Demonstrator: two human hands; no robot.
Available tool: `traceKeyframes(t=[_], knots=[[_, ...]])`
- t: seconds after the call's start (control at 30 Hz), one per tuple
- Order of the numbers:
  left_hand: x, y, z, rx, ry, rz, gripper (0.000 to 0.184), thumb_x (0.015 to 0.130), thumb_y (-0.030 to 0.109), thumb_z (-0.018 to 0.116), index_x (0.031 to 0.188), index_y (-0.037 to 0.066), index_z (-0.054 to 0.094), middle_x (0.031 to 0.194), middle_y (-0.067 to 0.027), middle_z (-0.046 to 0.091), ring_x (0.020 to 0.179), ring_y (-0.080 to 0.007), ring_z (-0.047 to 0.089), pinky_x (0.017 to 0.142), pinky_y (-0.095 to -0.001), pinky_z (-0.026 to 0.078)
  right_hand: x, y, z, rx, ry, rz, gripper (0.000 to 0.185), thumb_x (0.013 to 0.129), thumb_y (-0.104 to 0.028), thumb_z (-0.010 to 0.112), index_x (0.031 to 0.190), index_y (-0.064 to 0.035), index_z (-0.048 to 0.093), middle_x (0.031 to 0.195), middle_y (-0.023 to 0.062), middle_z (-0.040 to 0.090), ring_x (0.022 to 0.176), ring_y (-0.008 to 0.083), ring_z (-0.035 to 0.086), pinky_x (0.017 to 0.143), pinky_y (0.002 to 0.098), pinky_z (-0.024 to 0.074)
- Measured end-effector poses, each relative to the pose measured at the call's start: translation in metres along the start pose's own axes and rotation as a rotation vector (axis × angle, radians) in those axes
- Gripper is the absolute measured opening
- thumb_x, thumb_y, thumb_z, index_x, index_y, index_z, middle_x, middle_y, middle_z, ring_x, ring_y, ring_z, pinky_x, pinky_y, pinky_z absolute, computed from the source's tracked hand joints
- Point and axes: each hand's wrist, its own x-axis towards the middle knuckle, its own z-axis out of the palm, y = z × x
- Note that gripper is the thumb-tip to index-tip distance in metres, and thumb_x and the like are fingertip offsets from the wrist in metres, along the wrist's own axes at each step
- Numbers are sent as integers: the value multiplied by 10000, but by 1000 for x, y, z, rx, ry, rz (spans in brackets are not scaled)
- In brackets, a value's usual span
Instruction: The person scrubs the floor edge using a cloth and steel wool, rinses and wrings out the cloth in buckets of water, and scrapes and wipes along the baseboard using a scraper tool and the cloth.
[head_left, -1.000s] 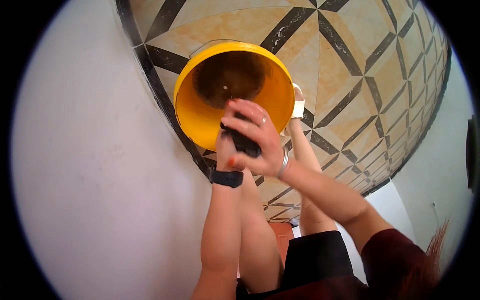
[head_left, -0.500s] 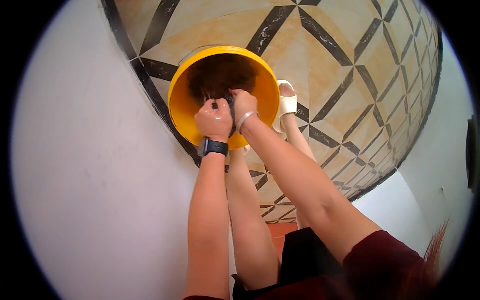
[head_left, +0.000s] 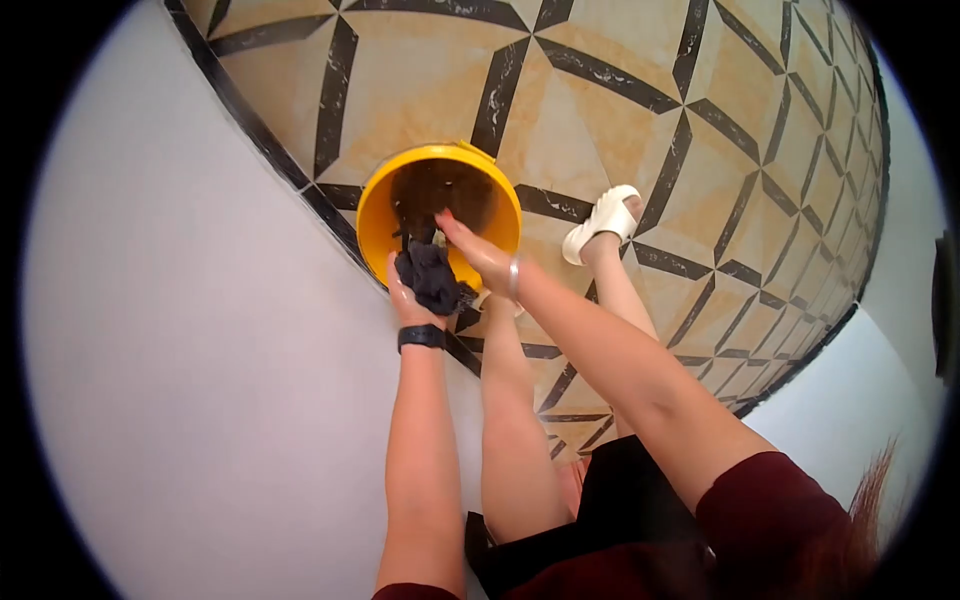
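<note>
A wet, bunched dark cloth point(head_left: 432, 278) lies in the palm of my left hand point(head_left: 404, 298), which cups it from the left above the near rim of a yellow bucket point(head_left: 505, 180). My right hand point(head_left: 482, 258) is just right of the cloth, its fingers stretched out together toward the bucket's middle. Whether that palm touches the cloth I cannot tell. Dark water point(head_left: 450, 190) shows inside the bucket. A black watch point(head_left: 422, 336) is on my left wrist and a silver bangle point(head_left: 514, 278) on my right.
A white wall point(head_left: 200, 330) rises close on the left, with a black skirting strip point(head_left: 240, 105) at its foot. The bucket stands beside it on a patterned tile floor point(head_left: 620, 130). My foot in a white slipper point(head_left: 600, 222) is right of the bucket.
Both hands gripped the cloth over the bucket; now the left cups it and the right has opened out. They have come slightly lower in view. The slippered foot appears farther right.
</note>
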Motion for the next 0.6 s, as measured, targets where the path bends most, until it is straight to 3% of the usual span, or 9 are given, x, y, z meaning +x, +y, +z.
traceKeyframes(t=[0.03,0.17,0.23,0.33,0.4,0.47,0.53,0.6], knots=[[-10,0,11,-37,-110,-4,432,903,467,415,1030,81,561,962,-71,616,877,-215,596,815,-336,475,-43,-39,10,150,64,336,776,850,-646,355,1422,-147,191,1446,69,215,1340,213,177,1058,369,241],[-54,-10,86,83,-133,48,681,874,632,288,1267,92,420,1182,-70,529,1058,-238,523,911,-389,424,-89,-30,-19,80,-147,-40,864,811,-673,403,1409,-85,195,1379,158,329,1253,270,358,1034,354,284],[-81,-20,130,160,-183,79,706,815,633,423,1255,81,421,1193,-64,513,1080,-222,513,930,-372,416,-111,-42,-47,-193,-70,-368,897,786,-674,459,1391,-52,234,1311,175,412,1203,270,421,1015,336,307],[-106,-42,217,479,-363,162,883,700,621,617,1320,54,343,1231,-62,467,1168,-189,440,1011,-342,328,-185,-107,-97,-260,-67,-478,952,740,-697,505,1376,-32,258,1254,191,458,1196,272,419,992,352,327],[-131,-61,280,669,-525,279,822,748,550,634,1314,31,341,1227,-79,461,1169,-159,421,1017,-321,301,-250,-165,-130,-232,-122,-514,968,707,-716,527,1326,-3,314,1230,196,470,1141,273,455,962,357,354],[-151,-82,343,877,-521,324,594,847,381,596,1261,-3,410,1127,-89,530,1079,-150,484,943,-285,359,-293,-190,-172,-410,-85,-585,876,695,-630,627,1252,-1,381,1169,177,509,1072,246,491,935,350,375],[-175,-92,412,1243,-460,195,390,894,224,537,1196,-18,486,1005,-92,605,947,-162,559,824,-260,422,-344,-225,-203,-344,-143,-706,732,706,-472,707,1202,-17,420,1091,142,556,1004,213,526,902,335,400],[-202,-116,476,1518,-434,398,278,902,127,508,1133,-26,529,900,-114,641,837,-180,600,728,-262,452,-397,-253,-236,-259,52,-614,661,721,-337,727,1215,-23,422,1056,125,581,989,181,537,887,316,411]])
